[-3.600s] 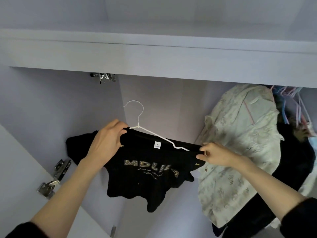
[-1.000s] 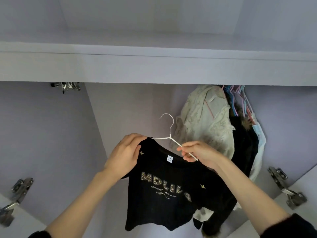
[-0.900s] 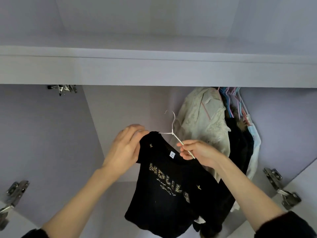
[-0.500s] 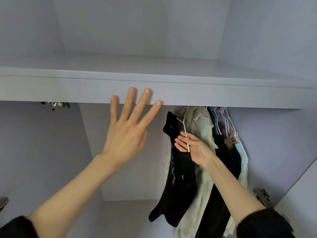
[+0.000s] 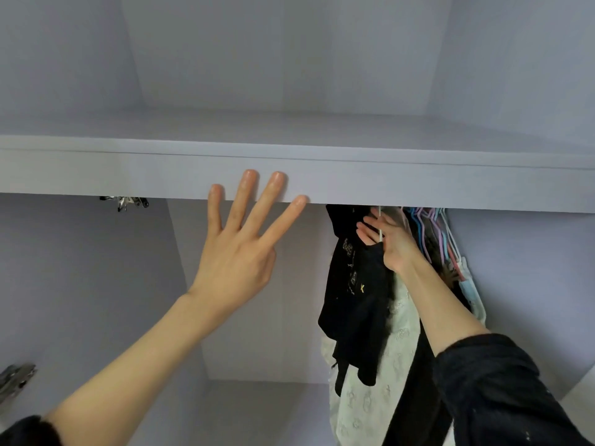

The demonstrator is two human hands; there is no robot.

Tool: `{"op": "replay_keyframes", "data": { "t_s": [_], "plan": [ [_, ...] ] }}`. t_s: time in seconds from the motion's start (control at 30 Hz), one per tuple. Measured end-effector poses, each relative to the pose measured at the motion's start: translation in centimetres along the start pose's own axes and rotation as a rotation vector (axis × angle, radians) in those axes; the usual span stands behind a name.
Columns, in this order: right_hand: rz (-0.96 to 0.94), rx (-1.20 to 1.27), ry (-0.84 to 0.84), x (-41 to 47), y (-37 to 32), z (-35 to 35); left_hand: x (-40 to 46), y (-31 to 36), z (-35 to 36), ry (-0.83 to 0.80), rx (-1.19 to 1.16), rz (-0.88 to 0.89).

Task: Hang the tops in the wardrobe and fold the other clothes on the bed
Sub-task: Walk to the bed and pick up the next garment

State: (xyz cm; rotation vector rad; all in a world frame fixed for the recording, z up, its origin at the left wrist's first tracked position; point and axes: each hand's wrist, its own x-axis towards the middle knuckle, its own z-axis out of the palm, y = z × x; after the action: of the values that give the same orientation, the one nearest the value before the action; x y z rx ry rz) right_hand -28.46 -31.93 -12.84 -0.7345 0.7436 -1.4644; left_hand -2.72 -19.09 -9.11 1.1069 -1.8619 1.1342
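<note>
Two hands | left hand (image 5: pixel 236 262) splayed, grip empty | right hand (image 5: pixel 391 239) grips hanger (image 5: pixel 380 224) | black top (image 5: pixel 352 304) print unreadable

two bare hands were in view: one left hand (image 5: pixel 236 262) and one right hand (image 5: pixel 388 241). one black printed top (image 5: pixel 354 294) hung on one thin white wire hanger (image 5: pixel 380 225). beside it hung one cream patterned shirt (image 5: pixel 370 403). the bunched pastel plastic hangers (image 5: pixel 434 230) overlapped too much to count. two metal door hinges showed: (image 5: pixel 127 202), (image 5: pixel 14 379).

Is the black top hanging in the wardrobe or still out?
In: the black top hangs below the shelf; hook hidden, right hand at its hanger.
</note>
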Motion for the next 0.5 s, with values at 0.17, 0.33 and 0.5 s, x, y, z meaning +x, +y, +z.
{"op": "replay_keyframes", "data": {
  "t_s": [0.17, 0.33, 0.5],
  "plan": [
    [0.053, -0.093, 0.132, 0.3, 0.2, -0.3, 0.1, 0.0, 0.1, 0.011, 0.008, -0.001],
    [0.002, -0.233, 0.328, 0.0, -0.4, -0.5, 0.1, 0.1, 0.1, 0.015, 0.013, -0.007],
    [-0.069, -0.439, 0.478, -0.7, -1.3, -2.0, 0.0, 0.4, 0.3, -0.005, 0.004, -0.033]
  ]
}}
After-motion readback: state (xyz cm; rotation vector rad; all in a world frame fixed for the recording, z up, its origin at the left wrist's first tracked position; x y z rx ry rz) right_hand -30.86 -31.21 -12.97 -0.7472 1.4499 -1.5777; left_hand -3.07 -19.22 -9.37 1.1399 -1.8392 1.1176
